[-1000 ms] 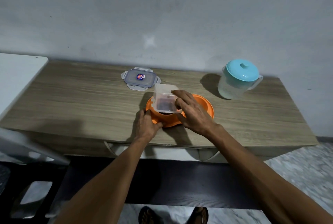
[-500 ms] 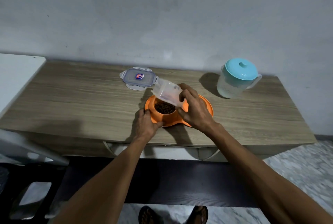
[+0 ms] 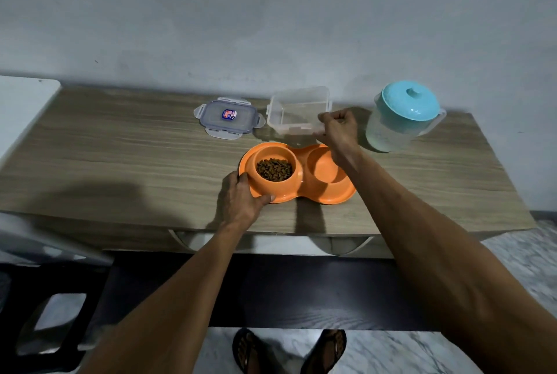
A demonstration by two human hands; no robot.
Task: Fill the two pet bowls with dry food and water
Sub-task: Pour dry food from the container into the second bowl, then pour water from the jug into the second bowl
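Observation:
An orange double pet bowl (image 3: 328, 193) lies on the wooden table (image 3: 120, 162). Its left cup holds brown dry food (image 3: 274, 169); the right cup (image 3: 322, 170) looks dry and has nothing in it. My left hand (image 3: 242, 200) grips the dish's left rim. Behind the dish stands the clear food container (image 3: 297, 113), upright on the table and holding no food. My right hand (image 3: 339, 128) is curled on the container's near right corner. A translucent water pitcher (image 3: 391, 132) with a teal lid stands to the right of that hand.
The container's grey snap lid (image 3: 227, 117) lies flat to the left of the container. A grey wall rises right behind the table. A white surface (image 3: 21, 108) adjoins the table's left end. My sandalled feet show on the marble floor below.
My right hand has lifted the tilted container away from the left cup and set it upright behind the dish. The food now lies in the cup. My left hand has stayed on the rim.

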